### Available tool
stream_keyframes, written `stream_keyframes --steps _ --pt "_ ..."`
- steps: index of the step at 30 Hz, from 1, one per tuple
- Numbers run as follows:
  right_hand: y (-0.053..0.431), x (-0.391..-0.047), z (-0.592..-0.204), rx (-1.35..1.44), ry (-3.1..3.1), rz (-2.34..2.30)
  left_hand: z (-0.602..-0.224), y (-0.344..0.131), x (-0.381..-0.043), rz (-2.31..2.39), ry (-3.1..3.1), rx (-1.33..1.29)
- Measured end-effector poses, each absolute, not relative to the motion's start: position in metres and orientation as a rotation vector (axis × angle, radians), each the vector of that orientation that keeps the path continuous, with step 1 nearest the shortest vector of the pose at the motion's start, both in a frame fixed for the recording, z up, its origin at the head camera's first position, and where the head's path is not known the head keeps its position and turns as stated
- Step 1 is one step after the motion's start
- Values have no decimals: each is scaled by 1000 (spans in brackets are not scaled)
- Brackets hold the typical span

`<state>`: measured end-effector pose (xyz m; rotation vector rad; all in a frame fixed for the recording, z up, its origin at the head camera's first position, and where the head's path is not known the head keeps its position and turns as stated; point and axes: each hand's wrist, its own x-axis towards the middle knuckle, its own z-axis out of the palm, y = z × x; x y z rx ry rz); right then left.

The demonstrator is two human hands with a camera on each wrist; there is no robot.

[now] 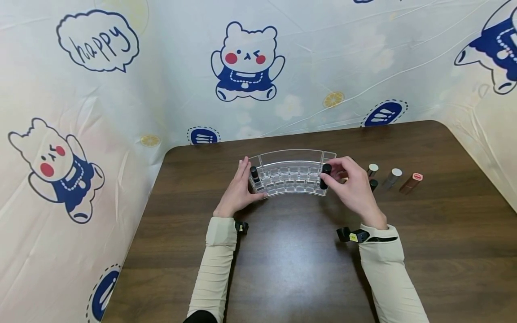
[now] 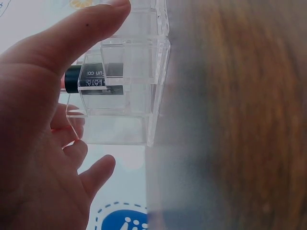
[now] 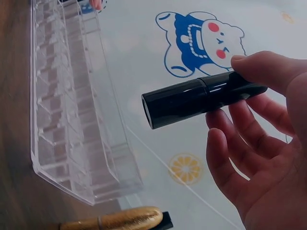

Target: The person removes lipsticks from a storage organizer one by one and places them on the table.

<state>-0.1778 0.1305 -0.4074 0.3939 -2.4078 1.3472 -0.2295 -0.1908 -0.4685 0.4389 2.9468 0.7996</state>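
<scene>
A clear acrylic lipstick organizer [image 1: 294, 190], curved and tiered with many small slots, lies on the dark wooden table. My left hand [image 1: 237, 194] holds its left end, thumb along the front and fingers behind. One black lipstick tube [image 1: 254, 173] stands in a slot at that end; in the left wrist view, pale lettering shows on the same tube [image 2: 93, 79]. Between thumb and fingers, my right hand [image 1: 352, 185] pinches another black lipstick tube [image 1: 325, 176] over the organizer's right end. In the right wrist view, this glossy capped tube [image 3: 184, 99] is tilted.
Right of the organizer stand a white-topped tube [image 1: 373, 169], a short dark tube [image 1: 373, 184], a grey tube [image 1: 392, 178] and a reddish-brown tube [image 1: 411, 183]. A gold tube [image 3: 129, 218] shows low in the right wrist view. A printed cloth [image 1: 315, 67] hangs behind the table.
</scene>
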Motion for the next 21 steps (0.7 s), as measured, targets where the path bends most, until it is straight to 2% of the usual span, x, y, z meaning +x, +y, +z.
stream_keyframes --steps 21 --pt "164 -169 -396 268 -2386 1336 -468 -190 -229 812 2938 438"
